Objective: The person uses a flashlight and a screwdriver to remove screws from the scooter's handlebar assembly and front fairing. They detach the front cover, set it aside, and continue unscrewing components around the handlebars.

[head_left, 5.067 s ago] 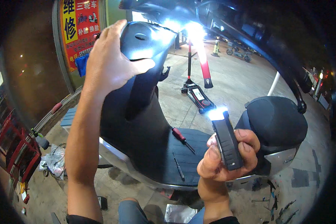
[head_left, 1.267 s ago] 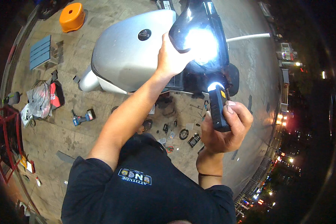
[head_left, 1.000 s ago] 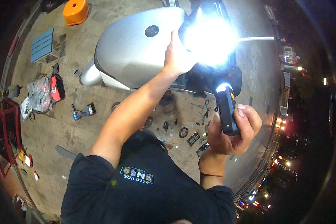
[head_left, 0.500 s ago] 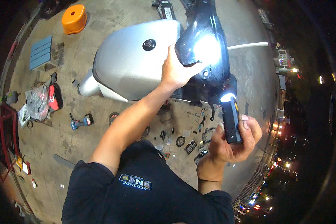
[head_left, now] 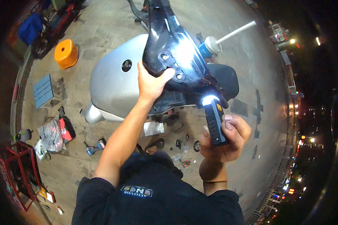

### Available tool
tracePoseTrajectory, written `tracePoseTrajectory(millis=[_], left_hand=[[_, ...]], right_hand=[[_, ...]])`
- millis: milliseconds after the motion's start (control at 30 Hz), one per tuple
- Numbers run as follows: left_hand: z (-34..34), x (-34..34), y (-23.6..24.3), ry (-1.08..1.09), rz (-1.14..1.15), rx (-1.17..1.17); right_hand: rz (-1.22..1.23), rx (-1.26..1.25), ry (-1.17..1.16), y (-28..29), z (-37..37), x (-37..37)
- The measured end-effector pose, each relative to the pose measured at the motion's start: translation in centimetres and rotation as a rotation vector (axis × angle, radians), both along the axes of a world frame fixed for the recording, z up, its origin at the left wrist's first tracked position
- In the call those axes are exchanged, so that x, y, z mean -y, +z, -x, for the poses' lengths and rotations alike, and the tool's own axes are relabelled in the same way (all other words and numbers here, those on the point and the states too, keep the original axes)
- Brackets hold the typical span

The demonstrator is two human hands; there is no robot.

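I see a grey concrete floor (head_left: 233,45) outdoors at night. An orange stool (head_left: 66,53) stands far left, a blue slatted crate (head_left: 46,90) near it, a red metal rack (head_left: 18,176) lower left. Street lights (head_left: 292,41) glow at right.

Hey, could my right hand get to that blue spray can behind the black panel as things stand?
Probably not right away. The right hand is wrapped around the lit work light, and the black panel held by the left hand lies between it and the blue spray can.
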State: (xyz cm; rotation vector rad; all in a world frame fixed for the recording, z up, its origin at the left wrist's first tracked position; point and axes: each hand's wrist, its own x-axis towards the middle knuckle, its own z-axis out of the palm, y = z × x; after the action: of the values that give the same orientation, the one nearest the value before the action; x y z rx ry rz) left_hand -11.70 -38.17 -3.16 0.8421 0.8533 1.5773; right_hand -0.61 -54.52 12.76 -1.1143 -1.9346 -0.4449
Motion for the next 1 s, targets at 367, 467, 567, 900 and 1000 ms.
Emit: tracePoseTrajectory(millis=[367, 467, 567, 900, 1000], left_hand=[[0.4, 0.0, 0.5, -0.003, -0.008, 0.029], [0.8, -0.4, 0.3, 0.002, 0.003, -0.024], [1.2, -0.7, 0.1, -0.016, 0.005, 0.015], [2.2, -0.7, -0.3, -0.041, -0.011, -0.084], [2.7, -0.7, -0.3, -0.055, 0.041, -0.091]], right_hand=[[0.007, -0.205, -0.063, -2.2, -7.9, 3.9], [0.049, -0.26, 0.0, -3.1, -10.8, 4.9], [0.096, -0.273, 0.086, -3.6, -14.2, 6.1], [0.399, -0.94, 0.384, -9.6, -24.8, 9.3], [0.602, -1.192, 0.411, -12.8, -27.4, 10.2]])
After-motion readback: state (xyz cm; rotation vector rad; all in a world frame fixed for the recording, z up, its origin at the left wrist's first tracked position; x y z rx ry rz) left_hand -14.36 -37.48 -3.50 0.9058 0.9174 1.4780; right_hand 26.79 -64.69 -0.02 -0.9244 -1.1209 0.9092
